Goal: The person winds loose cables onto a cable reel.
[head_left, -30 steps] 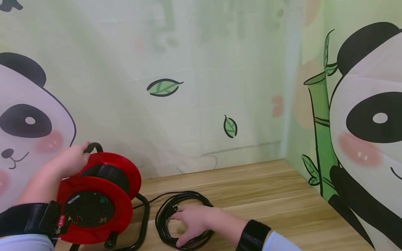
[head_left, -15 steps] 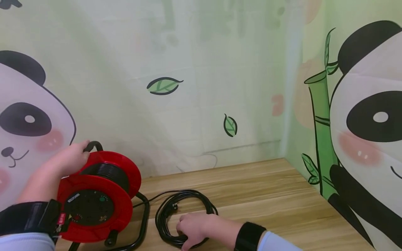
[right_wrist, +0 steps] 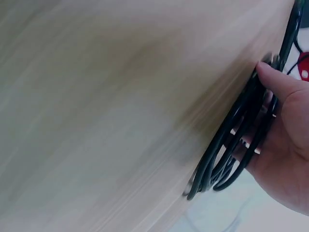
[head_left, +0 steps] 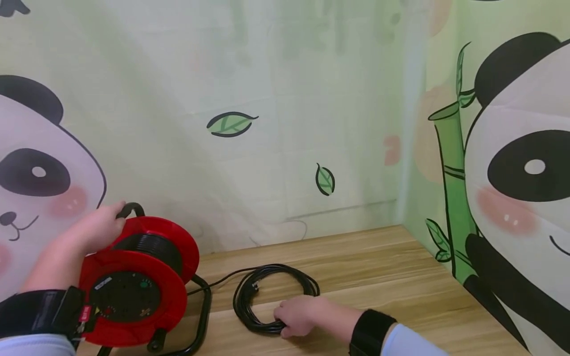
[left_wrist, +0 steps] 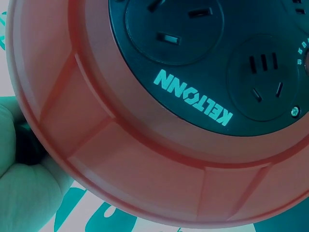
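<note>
My left hand (head_left: 100,227) grips the black handle (head_left: 132,208) on top of a red cable reel (head_left: 138,282). In the left wrist view the red flange (left_wrist: 120,154) and black socket panel (left_wrist: 193,77) fill most of the frame, and part of the hand (left_wrist: 29,183) shows at the handle. To the right of the reel, a coil of black cable (head_left: 249,316) lies over the table, its plug (head_left: 255,287) at the coil's left inner side. My right hand (head_left: 298,315) holds the coil's near right side; in the right wrist view its thumb presses over the cable loops (right_wrist: 236,130).
A wood-grain table (head_left: 369,277) carries everything. One cable strand (head_left: 227,278) runs from the reel to the coil. The reel's tubular stand (head_left: 207,311) and a small crank knob (head_left: 157,341) stick out near it. Panda-printed cloth (head_left: 267,173) hangs behind and at the right.
My right hand has moved from over the coil's middle to its near right side and shifted the coil rightward. The left hand keeps its place on the reel's handle.
</note>
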`<state>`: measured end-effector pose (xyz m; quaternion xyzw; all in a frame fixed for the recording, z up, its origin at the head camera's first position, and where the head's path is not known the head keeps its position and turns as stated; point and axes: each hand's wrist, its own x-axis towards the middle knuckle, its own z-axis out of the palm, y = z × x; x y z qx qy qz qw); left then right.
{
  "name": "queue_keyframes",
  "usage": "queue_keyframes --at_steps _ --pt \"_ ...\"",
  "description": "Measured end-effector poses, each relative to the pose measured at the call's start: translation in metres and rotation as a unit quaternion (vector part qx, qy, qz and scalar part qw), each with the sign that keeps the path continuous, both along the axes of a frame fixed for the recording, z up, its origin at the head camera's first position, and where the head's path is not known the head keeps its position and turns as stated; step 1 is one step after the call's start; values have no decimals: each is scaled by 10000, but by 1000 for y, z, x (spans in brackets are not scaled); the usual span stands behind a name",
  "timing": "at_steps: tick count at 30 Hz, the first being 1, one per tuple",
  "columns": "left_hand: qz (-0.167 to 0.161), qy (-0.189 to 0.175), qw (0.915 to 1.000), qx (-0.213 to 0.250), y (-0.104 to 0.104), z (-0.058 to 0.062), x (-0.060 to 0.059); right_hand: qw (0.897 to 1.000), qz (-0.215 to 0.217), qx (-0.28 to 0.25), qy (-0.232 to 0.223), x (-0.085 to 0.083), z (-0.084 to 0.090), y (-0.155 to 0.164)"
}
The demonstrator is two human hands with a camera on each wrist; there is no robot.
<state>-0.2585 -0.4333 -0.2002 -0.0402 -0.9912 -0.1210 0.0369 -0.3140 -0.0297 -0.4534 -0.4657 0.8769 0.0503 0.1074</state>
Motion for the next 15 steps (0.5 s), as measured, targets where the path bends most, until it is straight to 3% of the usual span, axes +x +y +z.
queue_keyframes --at_steps 6,15 --pt "-31 64 10000 13 0 -1 -2 9979 -117 -486 -416 -14 0 34" --pt "-18 31 10000 60 -1 -2 0 9883 -625 -811 -1135 -30 3 82"
